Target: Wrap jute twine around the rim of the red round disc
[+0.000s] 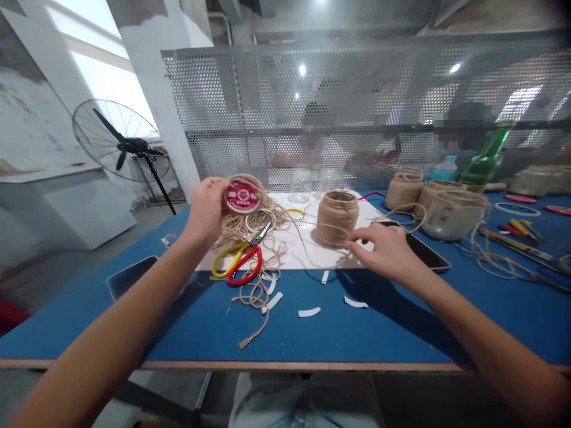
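My left hand (207,205) is raised at the left, fingers closed on a round roll of twine (243,195) with a red and white label. Behind and below it spreads a loose heap of jute twine (232,229). Right of centre, a jar wrapped in twine (338,220) stands upright on a white sheet (303,258). A strand crosses the jar's front toward my right hand (386,249), whose thumb and fingers pinch together at its lower right side. Scissors (250,252) with one yellow and one red handle lie beside the heap.
White strips (309,312) are scattered on the blue table (187,339). Clear glass jars (301,185) stand at the back. Further wrapped jars (450,214), a green bottle (486,154) and a dark tablet-like object (428,255) are at the right. A perforated metal screen (267,119) rises behind.
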Motion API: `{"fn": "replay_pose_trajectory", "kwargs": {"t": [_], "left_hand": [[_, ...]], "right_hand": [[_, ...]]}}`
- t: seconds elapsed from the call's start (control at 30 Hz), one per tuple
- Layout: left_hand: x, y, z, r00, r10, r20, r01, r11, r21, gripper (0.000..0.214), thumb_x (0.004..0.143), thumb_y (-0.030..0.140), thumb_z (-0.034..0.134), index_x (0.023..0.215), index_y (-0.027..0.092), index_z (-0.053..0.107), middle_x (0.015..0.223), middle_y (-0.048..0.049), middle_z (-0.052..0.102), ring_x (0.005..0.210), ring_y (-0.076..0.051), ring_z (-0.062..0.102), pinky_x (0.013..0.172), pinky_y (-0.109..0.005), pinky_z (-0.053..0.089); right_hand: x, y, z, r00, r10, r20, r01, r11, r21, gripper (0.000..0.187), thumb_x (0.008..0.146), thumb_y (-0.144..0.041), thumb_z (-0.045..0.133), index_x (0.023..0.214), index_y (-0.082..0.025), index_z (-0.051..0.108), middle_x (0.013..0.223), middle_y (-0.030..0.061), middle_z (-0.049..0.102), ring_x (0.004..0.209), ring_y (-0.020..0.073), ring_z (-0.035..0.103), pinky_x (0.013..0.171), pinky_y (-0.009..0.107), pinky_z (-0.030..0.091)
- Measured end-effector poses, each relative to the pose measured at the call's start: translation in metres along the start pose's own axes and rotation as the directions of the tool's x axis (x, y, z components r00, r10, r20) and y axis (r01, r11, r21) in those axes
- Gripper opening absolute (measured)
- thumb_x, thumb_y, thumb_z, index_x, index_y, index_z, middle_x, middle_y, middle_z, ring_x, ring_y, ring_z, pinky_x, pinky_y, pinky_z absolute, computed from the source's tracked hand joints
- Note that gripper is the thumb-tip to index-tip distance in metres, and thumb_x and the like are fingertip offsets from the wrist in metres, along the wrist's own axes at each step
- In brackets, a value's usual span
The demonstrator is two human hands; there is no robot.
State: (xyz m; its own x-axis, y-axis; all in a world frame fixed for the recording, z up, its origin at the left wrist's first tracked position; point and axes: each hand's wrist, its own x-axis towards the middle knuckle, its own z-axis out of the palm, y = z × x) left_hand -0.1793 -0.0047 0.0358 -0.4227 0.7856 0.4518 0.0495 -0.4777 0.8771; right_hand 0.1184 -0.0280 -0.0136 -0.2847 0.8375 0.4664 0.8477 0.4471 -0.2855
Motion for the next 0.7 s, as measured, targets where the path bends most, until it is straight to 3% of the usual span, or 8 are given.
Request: {"fn": "replay_pose_trajectory", "kwargs": {"t": [0.1, 0.2, 0.4, 0.57, 0.7], "left_hand": [[-0.017, -0.004, 0.009, 0.979, 0.004, 0.202, -0.061, 0.959, 0.278, 0.012, 0.068, 0.025, 0.057, 0.069, 0.014, 0.053, 0.062, 0.0007, 0.052, 0.053, -0.008, 0.049, 0.045, -0.017, 0.036], [-0.037, -0.005, 0.019, 0.937, -0.002, 0.351, -0.146, 0.907, 0.395, 0.016, 0.07, 0.03, 0.057, 0.07, 0.015, 0.052, 0.065, 0.0009, 0.055, 0.058, -0.009, 0.051, 0.051, -0.018, 0.039], [-0.076, -0.003, 0.042, 0.845, -0.112, 0.522, -0.103, 0.925, 0.365, 0.014, 0.075, 0.029, 0.053, 0.072, 0.015, 0.051, 0.068, 0.0018, 0.054, 0.06, -0.008, 0.05, 0.056, -0.019, 0.04], [-0.095, -0.004, 0.051, 0.783, -0.202, 0.588, 0.019, 0.953, 0.302, 0.016, 0.077, 0.031, 0.052, 0.076, 0.015, 0.049, 0.065, 0.0035, 0.05, 0.057, -0.007, 0.048, 0.053, -0.018, 0.039], [-0.101, -0.006, 0.051, 0.772, -0.192, 0.606, 0.031, 0.963, 0.266, 0.018, 0.078, 0.033, 0.051, 0.08, 0.015, 0.049, 0.067, 0.0031, 0.051, 0.059, -0.007, 0.048, 0.055, -0.018, 0.04]], "right_hand": [[0.001, -0.005, 0.0, 0.999, 0.015, -0.052, -0.003, 0.974, 0.227, 0.02, 0.077, -0.022, 0.044, 0.074, -0.019, 0.063, 0.08, 0.0026, 0.065, 0.075, 0.0164, 0.054, 0.068, 0.029, 0.037], [0.001, -0.016, 0.002, 0.994, -0.002, -0.113, 0.042, 0.934, 0.354, 0.018, 0.08, -0.022, 0.043, 0.08, -0.018, 0.061, 0.084, 0.0032, 0.063, 0.078, 0.0155, 0.055, 0.069, 0.027, 0.039], [-0.002, -0.035, 0.011, 0.987, -0.152, -0.047, 0.152, 0.809, 0.568, 0.024, 0.085, -0.03, 0.042, 0.104, -0.02, 0.053, 0.101, 0.0037, 0.06, 0.09, 0.0145, 0.055, 0.077, 0.027, 0.043], [-0.003, -0.036, 0.015, 0.979, -0.202, -0.025, 0.177, 0.788, 0.59, 0.022, 0.085, -0.03, 0.044, 0.102, -0.02, 0.056, 0.096, 0.0029, 0.062, 0.086, 0.0145, 0.056, 0.076, 0.028, 0.044], [-0.005, -0.035, 0.015, 0.981, -0.192, -0.02, 0.167, 0.792, 0.587, 0.021, 0.086, -0.029, 0.044, 0.098, -0.019, 0.057, 0.092, 0.0028, 0.063, 0.084, 0.0145, 0.057, 0.074, 0.026, 0.043]]}}
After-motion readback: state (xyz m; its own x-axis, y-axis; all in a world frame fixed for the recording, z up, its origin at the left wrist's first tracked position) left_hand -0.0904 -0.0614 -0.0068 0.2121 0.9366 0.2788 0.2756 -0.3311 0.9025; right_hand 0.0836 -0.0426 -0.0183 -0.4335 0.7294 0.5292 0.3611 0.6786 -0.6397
